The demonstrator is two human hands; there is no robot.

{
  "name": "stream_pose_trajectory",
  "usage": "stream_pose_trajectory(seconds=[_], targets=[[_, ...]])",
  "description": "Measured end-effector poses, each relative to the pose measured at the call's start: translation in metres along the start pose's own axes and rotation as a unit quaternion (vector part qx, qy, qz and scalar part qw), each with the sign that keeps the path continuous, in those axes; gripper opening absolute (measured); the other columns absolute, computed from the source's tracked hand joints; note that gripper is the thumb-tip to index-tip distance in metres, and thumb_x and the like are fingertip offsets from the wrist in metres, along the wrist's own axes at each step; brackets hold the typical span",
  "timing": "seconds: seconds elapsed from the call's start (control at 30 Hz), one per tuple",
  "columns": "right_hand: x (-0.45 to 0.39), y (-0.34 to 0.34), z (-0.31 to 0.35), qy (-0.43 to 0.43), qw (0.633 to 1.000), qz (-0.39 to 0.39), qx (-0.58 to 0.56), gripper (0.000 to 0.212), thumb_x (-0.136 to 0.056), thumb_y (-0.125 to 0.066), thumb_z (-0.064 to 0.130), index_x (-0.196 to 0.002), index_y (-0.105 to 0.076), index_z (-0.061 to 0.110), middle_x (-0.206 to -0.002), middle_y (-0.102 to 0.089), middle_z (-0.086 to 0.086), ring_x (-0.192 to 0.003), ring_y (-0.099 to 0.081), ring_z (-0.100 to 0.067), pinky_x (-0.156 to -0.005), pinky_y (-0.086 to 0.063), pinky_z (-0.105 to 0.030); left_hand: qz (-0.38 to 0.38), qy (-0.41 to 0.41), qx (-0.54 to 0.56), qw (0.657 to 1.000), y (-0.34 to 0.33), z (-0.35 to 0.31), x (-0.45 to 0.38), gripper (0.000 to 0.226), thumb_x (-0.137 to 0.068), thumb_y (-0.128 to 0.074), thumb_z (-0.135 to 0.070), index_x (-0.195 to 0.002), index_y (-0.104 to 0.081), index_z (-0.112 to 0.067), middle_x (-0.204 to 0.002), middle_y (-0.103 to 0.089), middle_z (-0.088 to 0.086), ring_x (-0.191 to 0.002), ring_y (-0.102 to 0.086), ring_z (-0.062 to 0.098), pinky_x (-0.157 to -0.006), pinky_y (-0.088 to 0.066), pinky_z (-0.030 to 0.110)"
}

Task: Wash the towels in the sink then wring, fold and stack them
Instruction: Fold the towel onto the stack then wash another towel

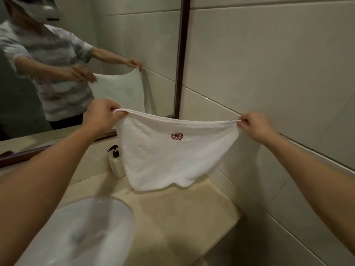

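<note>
white hand towel [172, 158] held spread in the air above the countertop [172, 212], centre of frame. left hand [101, 117] grips the upper corner at 10 o'clock from the towel's middle, fingers curled over the hem. right hand [256, 127] pinches the opposite upper corner at 2 o'clock, fingers closed on the hem. top hem sags in a shallow curve between the two hands. red embroidered mark [177, 136] sits just under the hem, near its middle.

edges: lower edge of the towel hangs wavy and uneven, lowest toward 7 o'clock, and appears to clear the beige countertop; contact cannot be told for certain. countertop front edge runs off toward 5 o'clock, with a dark drop beyond it. bare stone shows between the towel's lower edge and the sink [80, 233].

sink: white oval basin at 7 o'clock in frame, rim just beside the bare patch of counter, partly crossed by the left forearm.

surroundings: soap pump bottle [116, 163], pale body and black pump head, stands upright at the back of the counter, just beside the towel's left edge at 9 o'clock; the cloth hides part of it. tiled wall [278, 64] close behind the towel and the right hand, from 12 to 4 o'clock. mirror [86, 45] with dark wooden frame fills 9 to 12 o'clock and reflects the person holding the towel.
</note>
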State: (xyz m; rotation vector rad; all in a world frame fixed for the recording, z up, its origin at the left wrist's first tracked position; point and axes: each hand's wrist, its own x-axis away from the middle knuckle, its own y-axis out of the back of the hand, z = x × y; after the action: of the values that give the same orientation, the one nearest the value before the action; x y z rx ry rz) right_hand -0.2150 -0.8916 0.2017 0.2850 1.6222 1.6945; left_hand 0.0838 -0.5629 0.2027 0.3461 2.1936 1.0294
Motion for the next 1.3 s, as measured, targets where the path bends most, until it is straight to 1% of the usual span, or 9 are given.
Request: stream_pose_trajectory(seconds=[0.13, 0.23, 0.37, 0.57, 0.73, 0.83, 0.97, 1.17, 1.3], targets=[[0.002, 0.001, -0.002, 0.042, 0.992, 0.112, 0.029, 0.02, -0.097, -0.06, 0.019, -0.109, -0.07, 0.007, -0.107, -0.071, -0.019, -0.103, -0.064, -0.036, -0.077, -0.043, -0.032, 0.038, -0.002, -0.02, 0.999, 0.003, 0.007, -0.007, 0.017, -0.088, -0.067, -0.042, -0.085, -0.072, -0.026, -0.084, -0.065, 0.001, -0.085, -0.058, 0.025, -0.069, -0.045, 0.034], [0.004, 0.0, -0.005, 0.056, 0.989, 0.132, 0.038, 0.017, -0.097, -0.063, 0.024, -0.102, -0.066, 0.008, -0.097, -0.069, -0.018, -0.097, -0.064, -0.036, -0.077, -0.046, -0.035, 0.05, 0.008, -0.02, 0.999, 0.001, 0.013, -0.003, 0.016, -0.087, -0.068, -0.041, -0.076, -0.068, -0.029, -0.079, -0.065, 0.002, -0.081, -0.058, 0.026, -0.069, -0.049, 0.038], [0.004, 0.0, -0.006, 0.036, 0.996, 0.086, 0.007, 0.019, -0.099, -0.058, 0.025, -0.086, -0.055, 0.012, -0.089, -0.067, -0.02, -0.085, -0.061, -0.036, -0.067, -0.039, -0.036, 0.062, 0.037, 0.0, 0.997, -0.004, 0.027, 0.0, 0.024, -0.083, -0.071, -0.041, -0.07, -0.069, -0.022, -0.07, -0.065, 0.003, -0.076, -0.059, 0.027, -0.069, -0.053, 0.04], [0.001, -0.005, 0.002, 0.042, 0.998, 0.019, -0.049, 0.025, -0.095, -0.051, 0.002, -0.106, -0.073, 0.003, -0.091, -0.071, -0.022, -0.091, -0.066, -0.038, -0.077, -0.047, -0.038, 0.091, 0.052, 0.103, 0.989, -0.005, 0.019, -0.002, 0.012, -0.086, -0.074, -0.023, -0.083, -0.075, -0.012, -0.075, -0.067, 0.01, -0.063, -0.052, 0.015, -0.055, -0.04, 0.023], [0.005, -0.001, 0.006, 0.022, 0.989, -0.081, -0.118, 0.027, -0.095, -0.049, 0.0, -0.109, -0.072, 0.0, -0.097, -0.072, -0.028, -0.089, -0.069, -0.044, -0.083, -0.054, -0.048, 0.057, 0.029, 0.137, 0.989, 0.002, 0.03, 0.004, 0.01, -0.09, -0.067, -0.015, -0.092, -0.076, -0.011, -0.079, -0.069, 0.01, -0.071, -0.058, 0.016, -0.071, -0.045, 0.03], [0.014, -0.013, 0.012, 0.011, 0.997, -0.035, -0.073, 0.022, -0.093, -0.051, 0.0, -0.098, -0.073, -0.001, -0.094, -0.071, -0.029, -0.092, -0.067, -0.043, -0.078, -0.048, -0.042, 0.094, -0.006, 0.027, 0.995, -0.007, 0.032, 0.02, 0.015, -0.091, -0.064, -0.016, -0.093, -0.076, -0.007, -0.078, -0.07, 0.01, -0.079, -0.064, 0.025, -0.069, -0.044, 0.031], [0.001, -0.015, 0.03, -0.06, 0.99, -0.103, -0.074, 0.026, -0.097, -0.047, 0.006, -0.111, -0.068, -0.001, -0.11, -0.066, -0.028, -0.105, -0.061, -0.044, -0.085, -0.046, -0.043, 0.004, 0.039, 0.096, 0.995, -0.012, 0.006, 0.014, 0.019, -0.094, -0.061, -0.021, -0.089, -0.074, -0.008, -0.078, -0.066, 0.009, -0.076, -0.058, 0.022, -0.062, -0.039, 0.03], [-0.01, -0.011, 0.029, -0.109, 0.984, -0.092, -0.109, 0.024, -0.098, -0.045, 0.006, -0.11, -0.063, -0.004, -0.113, -0.065, -0.031, -0.108, -0.06, -0.043, -0.087, -0.044, -0.043, 0.015, 0.102, 0.185, 0.977, -0.012, 0.013, 0.002, 0.022, -0.088, -0.066, -0.032, -0.088, -0.074, -0.011, -0.082, -0.069, 0.01, -0.081, -0.059, 0.021, -0.072, -0.046, 0.038], [-0.015, -0.01, 0.036, -0.174, 0.95, -0.095, -0.241, 0.027, -0.096, -0.041, 0.018, -0.096, -0.061, 0.0, -0.1, -0.062, -0.026, -0.096, -0.058, -0.035, -0.08, -0.041, -0.041, 0.046, 0.136, 0.316, 0.938, -0.013, -0.007, 0.003, 0.014, -0.088, -0.063, -0.025, -0.084, -0.066, -0.012, -0.08, -0.063, 0.005, -0.075, -0.056, 0.018, -0.068, -0.044, 0.031]])
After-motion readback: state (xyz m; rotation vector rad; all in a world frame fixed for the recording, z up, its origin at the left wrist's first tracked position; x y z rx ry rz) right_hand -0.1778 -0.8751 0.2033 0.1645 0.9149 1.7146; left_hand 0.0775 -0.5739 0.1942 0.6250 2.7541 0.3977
